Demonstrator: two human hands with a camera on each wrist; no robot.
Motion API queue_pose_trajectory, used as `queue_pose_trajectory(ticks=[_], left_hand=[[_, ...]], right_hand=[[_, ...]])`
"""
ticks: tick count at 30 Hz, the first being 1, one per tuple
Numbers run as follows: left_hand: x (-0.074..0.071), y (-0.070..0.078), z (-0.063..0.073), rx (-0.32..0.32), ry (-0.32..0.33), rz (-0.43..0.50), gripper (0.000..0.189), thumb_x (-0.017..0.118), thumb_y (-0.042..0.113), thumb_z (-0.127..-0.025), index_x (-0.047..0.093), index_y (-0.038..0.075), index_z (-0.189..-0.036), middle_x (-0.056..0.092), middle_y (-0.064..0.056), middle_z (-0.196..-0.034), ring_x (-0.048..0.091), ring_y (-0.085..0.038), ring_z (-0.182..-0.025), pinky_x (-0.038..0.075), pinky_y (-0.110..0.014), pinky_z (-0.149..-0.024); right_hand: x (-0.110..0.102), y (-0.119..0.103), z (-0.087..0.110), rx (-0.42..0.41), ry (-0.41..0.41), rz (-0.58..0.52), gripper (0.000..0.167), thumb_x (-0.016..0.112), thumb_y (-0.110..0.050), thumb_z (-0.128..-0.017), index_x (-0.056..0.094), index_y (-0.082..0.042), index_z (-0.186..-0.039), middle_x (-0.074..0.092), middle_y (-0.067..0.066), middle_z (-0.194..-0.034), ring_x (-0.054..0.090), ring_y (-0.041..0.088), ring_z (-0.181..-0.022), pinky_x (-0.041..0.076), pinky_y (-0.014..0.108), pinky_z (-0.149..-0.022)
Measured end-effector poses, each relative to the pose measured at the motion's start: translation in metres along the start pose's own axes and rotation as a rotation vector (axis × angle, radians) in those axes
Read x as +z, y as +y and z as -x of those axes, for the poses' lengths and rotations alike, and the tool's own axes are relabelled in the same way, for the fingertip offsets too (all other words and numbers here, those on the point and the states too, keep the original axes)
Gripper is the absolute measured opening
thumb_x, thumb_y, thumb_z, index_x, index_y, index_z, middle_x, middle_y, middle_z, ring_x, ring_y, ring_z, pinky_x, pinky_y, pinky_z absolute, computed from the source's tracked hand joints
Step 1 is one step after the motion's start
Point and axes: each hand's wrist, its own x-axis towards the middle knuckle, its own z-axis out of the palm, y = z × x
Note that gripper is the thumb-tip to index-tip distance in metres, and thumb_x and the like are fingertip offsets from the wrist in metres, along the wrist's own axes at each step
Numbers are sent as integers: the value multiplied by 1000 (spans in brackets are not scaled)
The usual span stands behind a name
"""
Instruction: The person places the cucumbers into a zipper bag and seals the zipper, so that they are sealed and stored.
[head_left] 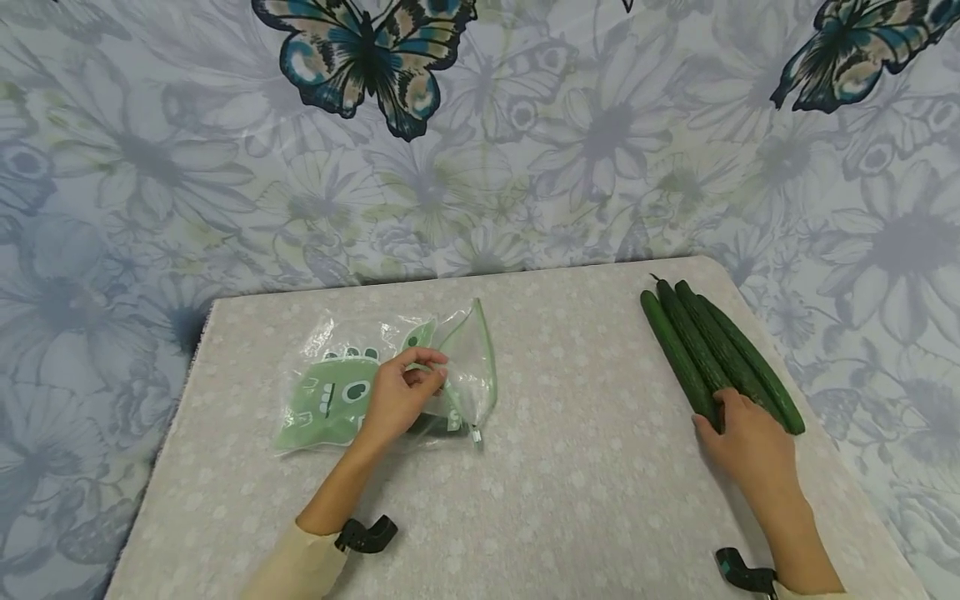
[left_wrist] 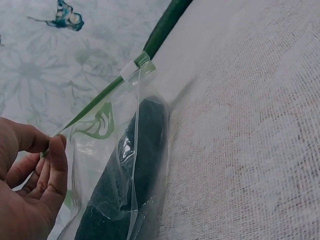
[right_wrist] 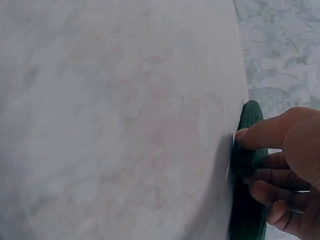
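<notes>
A cream sleeve [head_left: 296, 562] leads to the left hand [head_left: 401, 396], pinching a clear bag [head_left: 337, 408] by its green edge [left_wrist: 102, 96], one cucumber [left_wrist: 150, 127] inside; well apart, I see the right hand [head_left: 753, 446] gripping the leftmost of four cucumbers [head_left: 677, 352] on the table [head_left: 570, 483].

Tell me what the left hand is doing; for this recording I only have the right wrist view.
Observer: The left hand is pinching the green edge of a clear bag.

Operator: Does anything show through that bag?

Observer: Yes, the left wrist view shows a dark green cucumber through the plastic.

Operator: I can make out one cucumber at the right hand. How many lie there?

Observer: Four, side by side on the table in the head view; the right hand has the leftmost one near its lower end.
</notes>
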Motion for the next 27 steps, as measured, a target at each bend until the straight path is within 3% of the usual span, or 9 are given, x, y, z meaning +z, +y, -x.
queue_pose_trajectory(ticks=[4,8,12,14,16,20,24,27], left_hand=[[1,0,1,-9,3,-7,16,74,13,-101,76,11,-117,71,-19,-103,75,-22,-73,63,-33,-64],[0,0,2,-2,7,-13,15,75,13,-100,76,12,-116,70,-17,-102,74,-24,-71,63,-35,-62],[-1,0,2,4,9,-14,16,75,13,-100,76,13,-116,70,-16,-102,73,-24,-71,63,-36,-62],[-2,1,2,4,10,-7,16,75,13,-100,76,14,-117,69,-15,-104,72,-27,-72,63,-36,-63],[-3,2,2,8,9,5,17,75,12,-101,76,13,-117,69,-15,-105,72,-33,-74,62,-37,-63],[-3,3,2,18,7,21,17,74,12,-101,76,13,-118,68,-14,-106,70,-44,-78,61,-37,-61],[-3,3,2,16,10,27,18,75,13,-101,76,12,-119,68,-13,-107,71,-37,-76,56,-28,-57],[-4,2,4,7,11,31,18,75,12,-101,76,10,-119,68,-14,-109,72,-30,-74,54,-25,-56]], right_hand=[[2,1,1,8,54,-8,51,75,-33,-96,65,6,-127,75,28,-105,66,37,-69,46,46,-48],[3,3,3,44,100,-42,47,73,-37,-96,68,1,-125,77,24,-95,62,30,-59,40,39,-45],[1,6,3,94,162,-156,45,70,-36,-99,68,-1,-127,77,22,-99,58,16,-63,40,31,-53],[-2,8,1,133,193,-269,43,69,-37,-102,68,-2,-129,75,15,-103,57,6,-74,43,26,-61],[-7,11,-2,184,209,-408,40,68,-37,-104,68,-6,-129,74,-2,-99,57,-2,-79,44,20,-65],[-16,18,-13,291,234,-715,23,69,-33,-106,70,-16,-121,71,-28,-85,66,-7,-75,53,12,-64],[-15,24,-22,340,304,-1096,12,74,-18,-103,72,-11,-112,79,-15,-82,75,5,-72,62,16,-65],[-11,27,-25,363,344,-1287,13,76,-11,-101,72,-2,-110,82,-3,-83,78,9,-71,64,19,-68]])
